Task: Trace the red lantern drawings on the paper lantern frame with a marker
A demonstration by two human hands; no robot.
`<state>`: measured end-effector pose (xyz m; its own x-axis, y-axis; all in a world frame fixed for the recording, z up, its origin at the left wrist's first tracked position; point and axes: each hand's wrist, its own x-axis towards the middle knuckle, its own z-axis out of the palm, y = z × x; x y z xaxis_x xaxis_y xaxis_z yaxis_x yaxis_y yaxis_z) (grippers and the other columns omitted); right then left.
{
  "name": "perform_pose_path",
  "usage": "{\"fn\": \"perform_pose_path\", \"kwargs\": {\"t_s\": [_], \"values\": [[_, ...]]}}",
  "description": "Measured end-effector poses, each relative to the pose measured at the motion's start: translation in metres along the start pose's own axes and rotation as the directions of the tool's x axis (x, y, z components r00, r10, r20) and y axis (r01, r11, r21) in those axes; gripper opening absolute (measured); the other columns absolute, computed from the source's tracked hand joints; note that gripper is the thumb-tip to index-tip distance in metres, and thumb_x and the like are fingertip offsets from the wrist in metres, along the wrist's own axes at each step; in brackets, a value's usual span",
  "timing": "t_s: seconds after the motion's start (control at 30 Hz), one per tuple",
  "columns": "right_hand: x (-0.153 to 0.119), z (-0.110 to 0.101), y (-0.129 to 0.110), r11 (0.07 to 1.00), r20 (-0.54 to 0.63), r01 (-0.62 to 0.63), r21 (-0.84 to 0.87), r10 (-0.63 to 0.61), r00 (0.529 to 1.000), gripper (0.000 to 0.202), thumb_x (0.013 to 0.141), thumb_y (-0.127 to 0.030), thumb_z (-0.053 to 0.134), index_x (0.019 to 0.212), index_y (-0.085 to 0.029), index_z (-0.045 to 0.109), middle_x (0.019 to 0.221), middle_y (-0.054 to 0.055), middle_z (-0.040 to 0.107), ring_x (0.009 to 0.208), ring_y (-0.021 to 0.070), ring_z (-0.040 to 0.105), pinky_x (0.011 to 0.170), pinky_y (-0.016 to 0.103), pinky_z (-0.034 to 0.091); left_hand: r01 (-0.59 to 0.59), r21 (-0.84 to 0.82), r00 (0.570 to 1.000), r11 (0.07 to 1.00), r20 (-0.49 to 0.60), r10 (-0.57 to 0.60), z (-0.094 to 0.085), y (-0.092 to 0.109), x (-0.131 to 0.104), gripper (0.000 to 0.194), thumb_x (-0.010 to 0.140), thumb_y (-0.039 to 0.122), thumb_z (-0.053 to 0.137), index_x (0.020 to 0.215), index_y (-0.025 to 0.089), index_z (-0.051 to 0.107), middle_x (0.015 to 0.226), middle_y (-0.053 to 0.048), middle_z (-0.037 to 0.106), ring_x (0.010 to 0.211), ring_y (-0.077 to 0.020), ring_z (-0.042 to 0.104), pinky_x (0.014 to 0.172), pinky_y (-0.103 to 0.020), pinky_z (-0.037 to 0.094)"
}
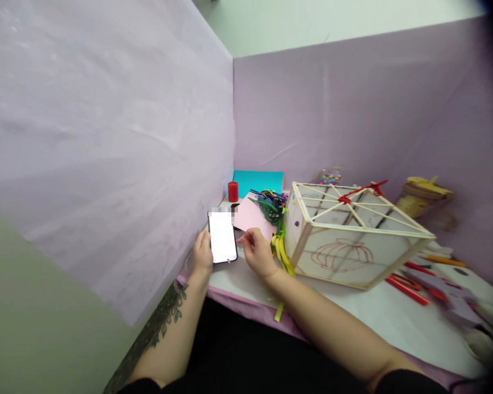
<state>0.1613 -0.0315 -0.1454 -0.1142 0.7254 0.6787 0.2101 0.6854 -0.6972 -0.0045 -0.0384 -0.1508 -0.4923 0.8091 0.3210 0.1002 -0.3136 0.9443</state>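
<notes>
My left hand (203,251) is wrapped round the left edge of a smartphone (223,236) with a bright white screen, held upright over the near left of the table. Just right of the phone is my right hand (258,251), its fingers curled in and nothing visible in them. Behind that hand lies a pink sheet of paper (254,216). A heap of green and purple paper strips (273,208) rests against the pink sheet, and yellow strips (283,254) hang down beside my right wrist.
A wooden-framed lantern (345,257) with white panels, red-drawn lines and a red ribbon (345,200) stands on the right. A red candle (233,191) and turquoise card (261,183) are at the back. Red sticks (408,290) and a glue gun (443,293) lie far right.
</notes>
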Motion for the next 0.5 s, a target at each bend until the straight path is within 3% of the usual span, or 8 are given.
{"fn": "perform_pose_path", "kwargs": {"t_s": [0.17, 0.33, 0.5], "values": [[0.003, -0.003, -0.002, 0.994, -0.015, 0.007, -0.108, -0.009, 1.000, 0.002, 0.087, -0.020, 0.046, 0.087, -0.022, 0.046, 0.075, 0.002, 0.056, 0.065, 0.0158, 0.055, 0.063, 0.031, 0.047, -0.005, -0.006, 1.000, 1.000, 0.018, 0.005, 0.000, -0.002, 0.000, 0.028, 0.088, 0.034, 0.047, 0.063, 0.021, 0.045, 0.064, 0.004, 0.045, 0.060, -0.0122, 0.042, 0.055, -0.023, 0.035], [0.009, -0.008, -0.011, 0.975, 0.064, 0.135, -0.176, -0.125, 0.990, 0.036, 0.081, -0.012, 0.049, 0.117, -0.019, 0.048, 0.111, 0.010, 0.064, 0.105, 0.0244, 0.053, 0.092, 0.042, 0.045, -0.008, -0.017, 0.998, 1.000, 0.060, 0.009, 0.000, -0.005, 0.000, 0.029, 0.088, 0.038, 0.048, 0.065, 0.021, 0.048, 0.065, 0.003, 0.049, 0.060, -0.0126, 0.044, 0.056, -0.024, 0.037], [0.016, -0.010, -0.013, 0.965, 0.151, 0.141, -0.223, -0.109, 0.983, 0.051, 0.078, -0.010, 0.047, 0.128, -0.017, 0.046, 0.122, 0.010, 0.062, 0.110, 0.0263, 0.049, 0.098, 0.046, 0.042, -0.011, 0.002, 0.996, 1.000, 0.084, 0.011, 0.000, -0.007, 0.000, 0.031, 0.086, 0.042, 0.051, 0.063, 0.021, 0.048, 0.063, 0.002, 0.049, 0.060, -0.0138, 0.046, 0.057, -0.025, 0.038]]}}
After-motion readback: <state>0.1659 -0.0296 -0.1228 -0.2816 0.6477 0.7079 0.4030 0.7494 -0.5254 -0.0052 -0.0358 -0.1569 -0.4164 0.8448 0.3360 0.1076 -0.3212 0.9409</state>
